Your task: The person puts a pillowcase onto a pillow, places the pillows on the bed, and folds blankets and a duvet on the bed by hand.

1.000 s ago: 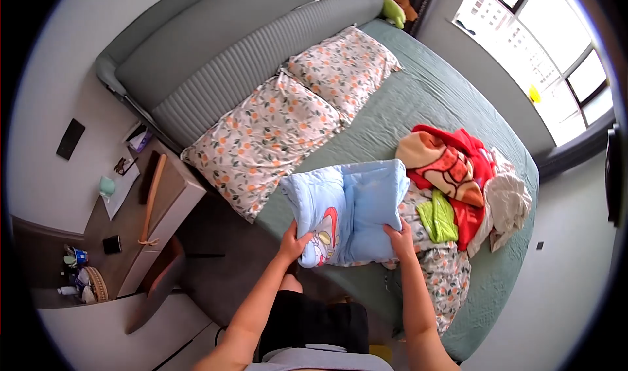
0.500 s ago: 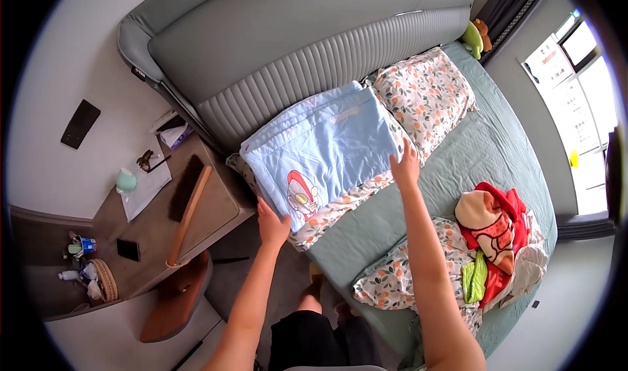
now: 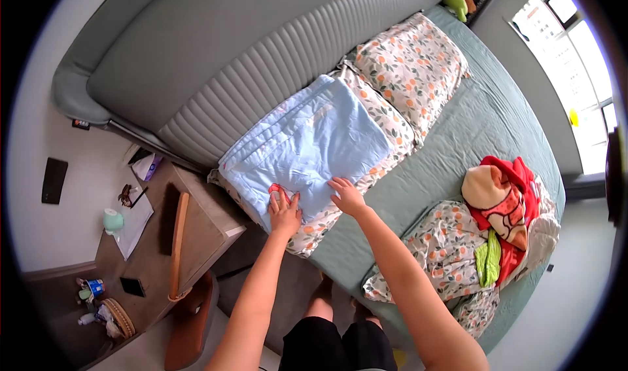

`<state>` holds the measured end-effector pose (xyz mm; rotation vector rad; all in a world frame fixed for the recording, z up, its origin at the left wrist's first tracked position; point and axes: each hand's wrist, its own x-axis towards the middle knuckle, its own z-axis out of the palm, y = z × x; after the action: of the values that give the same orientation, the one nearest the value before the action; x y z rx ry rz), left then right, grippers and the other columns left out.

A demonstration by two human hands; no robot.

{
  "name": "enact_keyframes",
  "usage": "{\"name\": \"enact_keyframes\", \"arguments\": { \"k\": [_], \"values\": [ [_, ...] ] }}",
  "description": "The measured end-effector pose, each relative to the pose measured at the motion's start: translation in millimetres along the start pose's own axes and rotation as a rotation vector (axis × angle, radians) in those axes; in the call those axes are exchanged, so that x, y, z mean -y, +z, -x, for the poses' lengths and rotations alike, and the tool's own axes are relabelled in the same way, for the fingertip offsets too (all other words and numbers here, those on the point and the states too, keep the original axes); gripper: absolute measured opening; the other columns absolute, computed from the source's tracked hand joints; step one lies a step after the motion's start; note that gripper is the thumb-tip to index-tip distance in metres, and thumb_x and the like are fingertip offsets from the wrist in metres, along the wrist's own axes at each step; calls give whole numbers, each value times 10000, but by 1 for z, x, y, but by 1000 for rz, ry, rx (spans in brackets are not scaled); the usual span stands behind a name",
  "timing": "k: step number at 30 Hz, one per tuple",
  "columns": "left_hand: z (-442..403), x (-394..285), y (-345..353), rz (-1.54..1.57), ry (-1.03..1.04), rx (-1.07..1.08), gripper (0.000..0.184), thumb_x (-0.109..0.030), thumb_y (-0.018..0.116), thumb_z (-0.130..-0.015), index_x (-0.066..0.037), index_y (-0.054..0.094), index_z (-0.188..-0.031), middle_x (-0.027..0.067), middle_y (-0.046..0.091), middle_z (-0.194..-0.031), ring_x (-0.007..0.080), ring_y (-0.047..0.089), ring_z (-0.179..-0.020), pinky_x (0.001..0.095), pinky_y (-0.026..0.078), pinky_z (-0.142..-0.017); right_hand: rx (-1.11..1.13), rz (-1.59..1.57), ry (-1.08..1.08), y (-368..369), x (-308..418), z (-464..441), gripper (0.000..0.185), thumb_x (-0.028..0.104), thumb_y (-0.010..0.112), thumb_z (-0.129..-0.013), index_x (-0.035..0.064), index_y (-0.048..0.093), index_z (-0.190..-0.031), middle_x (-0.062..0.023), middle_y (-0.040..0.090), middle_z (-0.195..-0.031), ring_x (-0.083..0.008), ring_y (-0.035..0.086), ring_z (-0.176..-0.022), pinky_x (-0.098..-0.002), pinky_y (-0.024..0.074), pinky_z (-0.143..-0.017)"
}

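A light blue cloth with a cartoon print lies over a pillow with an orange-fruit pattern near the headboard. My left hand rests flat on the cloth's near edge, fingers spread, covering most of the red cartoon figure. To its right, my right hand lies on the same near edge with its fingers stretched out. Neither hand grips the cloth, which shows soft wrinkles around the fingers. A second patterned pillow lies farther along the headboard.
On the green bedsheet at right sit a red blanket and crumpled patterned bedding. The desk at left carries a long wooden-handled brush, a phone, a mint cup and a basket.
My right hand has moved from the cloth's right corner in toward the near middle. My left hand has come from the side edge onto the cartoon figure. The view has tilted.
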<state>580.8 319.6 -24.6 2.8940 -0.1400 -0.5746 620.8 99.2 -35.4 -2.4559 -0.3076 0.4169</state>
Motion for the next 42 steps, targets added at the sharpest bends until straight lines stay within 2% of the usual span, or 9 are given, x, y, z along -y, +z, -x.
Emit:
{"name": "enact_keyframes", "arguments": {
  "k": [10,14,17,24,29,32,36,39,42],
  "values": [
    [9,-49,4,-159,-183,-76,613,-201,503,-785,-92,257,-1336,244,124,-1394,437,146,-1267,503,156,-1026,-509,-26,700,56,-93,316,319,108,556,-696,68,554,-1013,-138,556,-980,-320,533,-919,-388,442,-784],
    [41,-129,26,71,204,-314,631,-69,523,-698,-3,298,-1283,246,236,-1340,415,228,-1231,443,210,-1030,-670,-170,1150,44,-120,433,391,127,572,-691,56,523,-1073,-131,495,-1104,-318,507,-969,-387,419,-836],
    [75,-212,70,246,475,-121,616,-92,530,-705,-12,312,-1276,238,274,-1318,406,253,-1216,445,224,-1022,-828,-143,1287,26,-142,494,409,144,573,-718,57,497,-1111,-141,465,-1139,-318,483,-1020,-376,413,-854],
    [178,-381,151,317,799,180,520,-123,538,-714,-16,405,-1205,215,398,-1226,357,359,-1148,431,280,-984,-1176,46,1218,-59,-227,575,462,194,608,-736,6,459,-1132,-193,454,-1153,-339,443,-1073,-384,361,-914],
    [239,-439,181,415,834,199,454,-84,535,-714,-23,451,-1156,168,466,-1152,338,429,-1075,395,351,-923,-965,-182,1334,-117,-295,594,762,464,624,-702,-21,354,-1224,-211,489,-1136,-346,476,-1045,-411,383,-875],
    [266,-457,192,476,776,279,425,-78,528,-724,-23,464,-1141,163,489,-1124,332,457,-1037,393,369,-901,-796,-176,1353,-129,-318,594,812,378,672,-650,-27,301,-1249,-215,475,-1155,-331,502,-1014,-402,399,-861],
    [291,-479,192,579,714,272,375,-72,523,-735,-28,498,-1107,162,523,-1066,341,476,-1002,380,389,-876,-973,-64,1288,-166,-314,584,311,129,502,-662,52,592,-949,-195,610,-771,-355,581,-735,-418,465,-685],
    [287,-498,188,923,459,358,342,-165,535,-822,-26,496,-1132,105,556,-1068,217,515,-1005,319,401,-860,-1259,-313,932,-183,-274,592,262,97,439,-641,40,614,-827,-209,587,-696,-366,570,-656,-421,457,-617],
    [268,-535,152,1307,180,632,531,-402,506,-854,-31,426,-1225,83,535,-1124,162,496,-1048,314,399,-847,-1189,-515,767,-168,-200,611,290,44,405,-624,22,609,-829,-207,552,-624,-346,566,-574,-369,450,-535]
  ]
}}
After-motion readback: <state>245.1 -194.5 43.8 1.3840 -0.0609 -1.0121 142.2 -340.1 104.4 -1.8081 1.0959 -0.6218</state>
